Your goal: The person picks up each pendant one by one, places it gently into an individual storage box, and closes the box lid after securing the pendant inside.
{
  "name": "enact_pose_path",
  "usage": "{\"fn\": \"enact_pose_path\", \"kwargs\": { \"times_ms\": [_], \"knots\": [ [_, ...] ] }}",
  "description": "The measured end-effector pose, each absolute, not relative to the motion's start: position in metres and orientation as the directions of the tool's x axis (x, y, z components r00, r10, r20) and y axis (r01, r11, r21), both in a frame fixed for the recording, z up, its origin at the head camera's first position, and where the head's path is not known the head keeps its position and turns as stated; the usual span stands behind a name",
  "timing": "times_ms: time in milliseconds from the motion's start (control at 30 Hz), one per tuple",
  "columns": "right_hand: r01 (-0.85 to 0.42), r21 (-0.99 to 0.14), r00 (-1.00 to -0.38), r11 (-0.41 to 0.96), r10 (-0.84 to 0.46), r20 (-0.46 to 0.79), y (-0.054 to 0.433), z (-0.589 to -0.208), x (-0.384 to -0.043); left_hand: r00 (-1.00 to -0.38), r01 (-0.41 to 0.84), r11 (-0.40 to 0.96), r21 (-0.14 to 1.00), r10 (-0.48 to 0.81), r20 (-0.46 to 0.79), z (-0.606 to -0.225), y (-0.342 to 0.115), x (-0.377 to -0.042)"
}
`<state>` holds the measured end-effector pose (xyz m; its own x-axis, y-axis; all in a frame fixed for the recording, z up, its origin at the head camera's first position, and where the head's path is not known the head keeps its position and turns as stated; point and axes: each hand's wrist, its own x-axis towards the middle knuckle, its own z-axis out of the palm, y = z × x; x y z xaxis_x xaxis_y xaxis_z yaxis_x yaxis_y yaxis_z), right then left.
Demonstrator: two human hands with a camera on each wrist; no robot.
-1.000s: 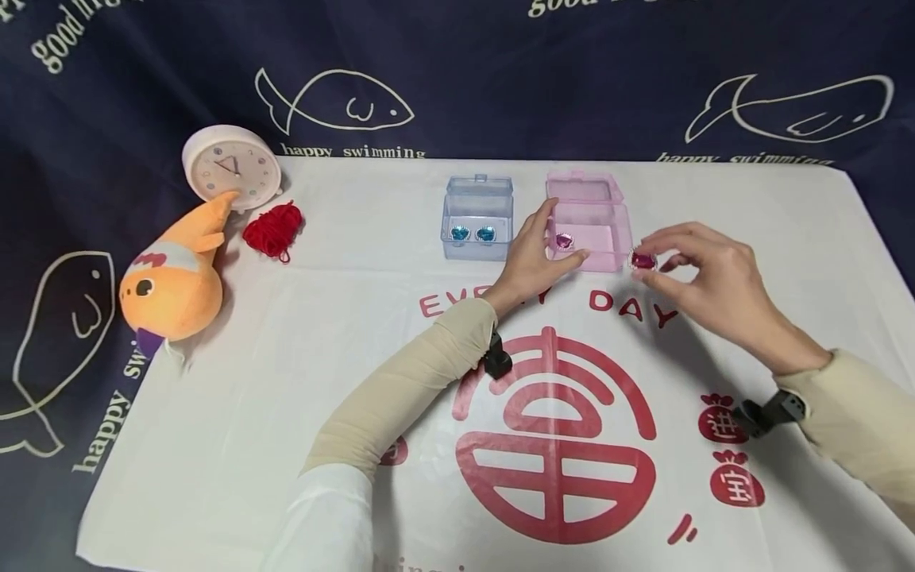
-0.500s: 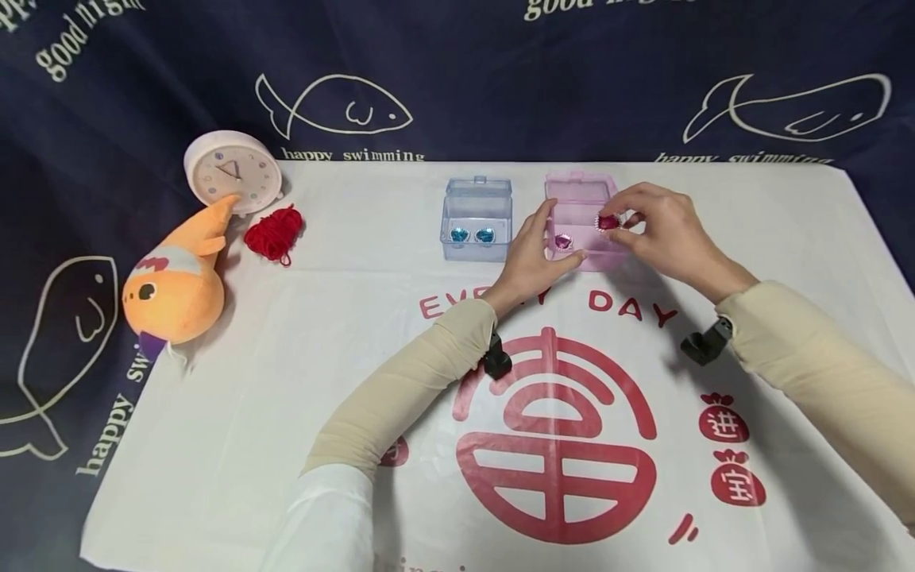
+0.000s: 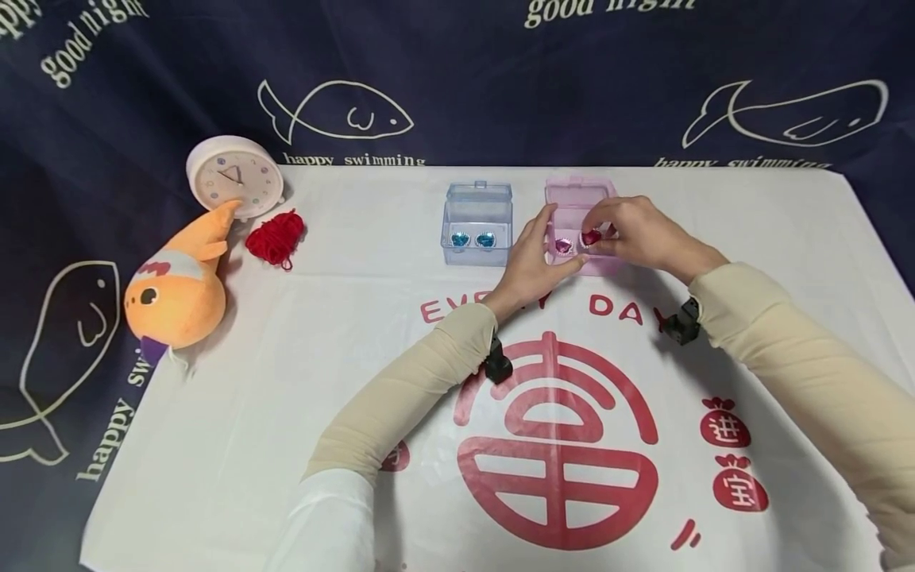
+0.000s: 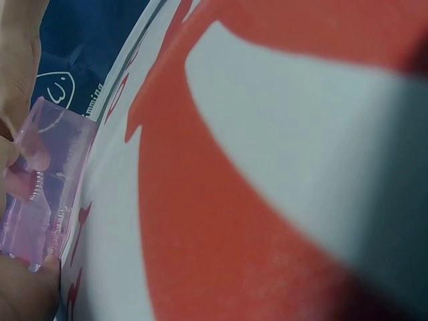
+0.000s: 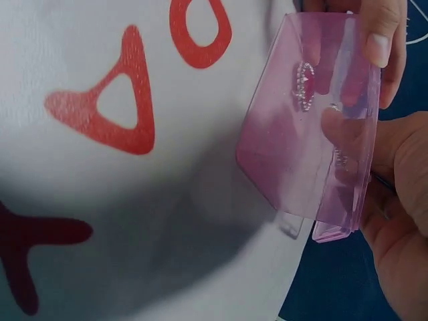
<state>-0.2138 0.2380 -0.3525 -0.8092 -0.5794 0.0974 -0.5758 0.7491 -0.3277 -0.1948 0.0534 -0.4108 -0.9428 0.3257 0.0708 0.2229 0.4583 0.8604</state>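
My left hand (image 3: 529,266) holds the left side of an open, see-through pink box (image 3: 572,216), its thumb at the front rim. Inside at the left lies a pink jewel with a beaded silver edge (image 3: 563,246). My right hand (image 3: 643,234) pinches a deep-pink jewel (image 3: 590,237) with a similar beaded edge, low inside the box's right half. In the right wrist view, the right fingertips show through the pink wall (image 5: 281,154); the held jewel is largely covered there. In the left wrist view, both hands are at the box (image 4: 63,147), partly cut off.
An open blue box (image 3: 476,253) holding two blue jewels (image 3: 485,240) stands left of the pink one. Farther left are a round clock (image 3: 232,179), red yarn (image 3: 275,237) and an orange plush toy (image 3: 179,298). A dark printed curtain (image 3: 543,95) hangs behind the white tablecloth (image 3: 264,421).
The right hand has brought the deep-pink jewel leftward from beside the pink box, over its right wall and down inside. The left hand has kept its place on the box.
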Motion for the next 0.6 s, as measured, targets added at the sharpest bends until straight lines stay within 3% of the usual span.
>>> {"fn": "enact_pose_path", "kwargs": {
  "times_ms": [267,600],
  "knots": [
    [-0.559,-0.336,-0.806,0.758,-0.593,0.003,0.2357,-0.3523,-0.2166,-0.943,0.217,0.457,0.862,0.326,0.064,-0.4119,0.0545,-0.1946],
    [-0.593,-0.325,-0.781,0.737,-0.625,0.007,0.2357,-0.3570,-0.2220,-0.941,0.232,0.455,0.860,0.328,0.081,-0.4126,0.0540,-0.1954]
  ]
}}
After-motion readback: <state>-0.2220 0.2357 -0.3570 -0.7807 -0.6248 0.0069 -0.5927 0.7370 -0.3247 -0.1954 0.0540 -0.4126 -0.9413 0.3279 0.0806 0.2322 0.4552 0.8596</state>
